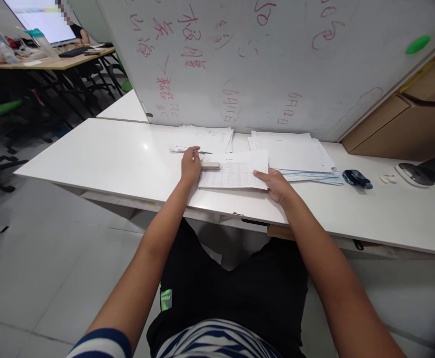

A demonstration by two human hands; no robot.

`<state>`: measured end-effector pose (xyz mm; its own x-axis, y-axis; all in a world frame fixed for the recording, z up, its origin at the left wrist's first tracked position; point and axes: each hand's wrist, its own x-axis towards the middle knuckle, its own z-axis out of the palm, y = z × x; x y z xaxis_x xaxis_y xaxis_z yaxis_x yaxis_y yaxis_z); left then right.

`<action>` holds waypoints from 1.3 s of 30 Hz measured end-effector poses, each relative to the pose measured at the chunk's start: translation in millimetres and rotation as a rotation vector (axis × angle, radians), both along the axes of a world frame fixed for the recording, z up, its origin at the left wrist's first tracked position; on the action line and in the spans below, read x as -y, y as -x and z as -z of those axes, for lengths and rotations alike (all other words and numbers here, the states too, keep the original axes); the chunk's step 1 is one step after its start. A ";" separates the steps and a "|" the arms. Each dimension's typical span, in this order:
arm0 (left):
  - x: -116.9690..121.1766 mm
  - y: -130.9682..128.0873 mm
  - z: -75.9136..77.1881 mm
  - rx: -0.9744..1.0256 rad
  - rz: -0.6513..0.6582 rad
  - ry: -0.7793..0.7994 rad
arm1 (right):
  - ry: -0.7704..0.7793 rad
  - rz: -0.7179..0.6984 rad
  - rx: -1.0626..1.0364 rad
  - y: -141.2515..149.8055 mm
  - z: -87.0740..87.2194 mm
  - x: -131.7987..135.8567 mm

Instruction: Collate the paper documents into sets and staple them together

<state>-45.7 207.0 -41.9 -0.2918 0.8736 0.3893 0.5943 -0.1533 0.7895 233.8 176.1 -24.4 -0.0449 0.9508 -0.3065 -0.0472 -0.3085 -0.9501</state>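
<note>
My left hand (191, 165) is closed around the rear of a pale beige stapler (210, 165), whose front end lies over the left edge of some printed paper sheets (240, 171). A table of fine lines covers the top sheet. My right hand (276, 184) grips those sheets at their right edge, thumb on top and fingers underneath. Behind my left hand lies a paper stack (210, 136) with a thin dark object (205, 152) at its front edge. Another, thicker paper stack (292, 151) is just beyond my right hand. Whether the stapler's jaws are pressed together is too small to tell.
A whiteboard (202, 64) with red writing rises behind the white desk (120, 154). To the right are a dark blue object (357, 179), a mouse-like device (413, 175) and cardboard boxes (400, 124). People sit at another desk (64, 60) at the far left.
</note>
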 end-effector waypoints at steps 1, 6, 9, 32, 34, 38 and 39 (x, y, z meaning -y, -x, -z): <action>-0.3 0.3 -0.2 0.000 0.003 -0.010 | 0.007 -0.008 0.002 -0.5 0.1 -0.2; 3.9 -2.6 -8.0 -0.060 -0.030 -0.081 | -0.024 -0.012 -0.024 -1.0 2.9 0.1; 8.3 -8.1 -14.3 -0.165 0.007 -0.143 | -0.070 0.035 -0.054 1.7 3.9 2.8; 0.3 -26.0 -6.8 -0.458 0.130 0.072 | -0.326 0.185 0.059 1.2 24.8 18.2; 2.7 -27.3 -6.3 -0.456 0.126 0.050 | -0.322 0.187 0.048 1.5 26.0 17.9; 9.7 -27.5 -7.1 -0.427 0.100 -0.003 | -0.298 0.206 0.015 1.0 28.5 15.7; 11.3 -26.9 -8.1 -0.402 0.086 -0.012 | -0.301 0.204 0.000 0.0 28.9 14.9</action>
